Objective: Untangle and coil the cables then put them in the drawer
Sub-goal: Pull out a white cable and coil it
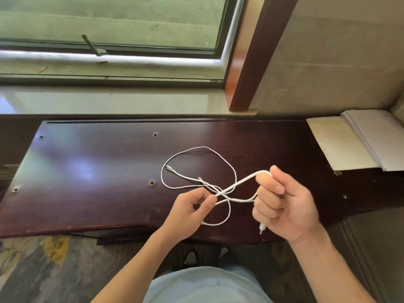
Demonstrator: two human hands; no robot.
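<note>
- The thin white charging cable lies partly on the dark reddish-brown wooden tabletop, towards the middle and nearer the front edge than the back one. Its big loose loop rests flat there, while the strands closest to the person are lifted off the wood.
- The right hand has its fingers curled round a doubled bend of the cable, which arches over the forefinger. One white plug end hangs out below the fist, just past the front edge. Keeping that end trapped looks deliberate, so the coil has a fixed start.
- The left hand pinches narrowly, thumb against forefinger, on the strands where they cross in front of the loop. That seems meant to hold the crossing steady and draw the line taut between both hands.
- Another small connector lies on the wood inside the loop, at its left side, free of either hand.
- By my reckoning the untangling is only partly done: strands still overlap at the crossing, and no neat coil is formed.
- A stack of pale flat boards sits at the back right corner, well apart from the cable.
- I can't make out a drawer from here.
</note>
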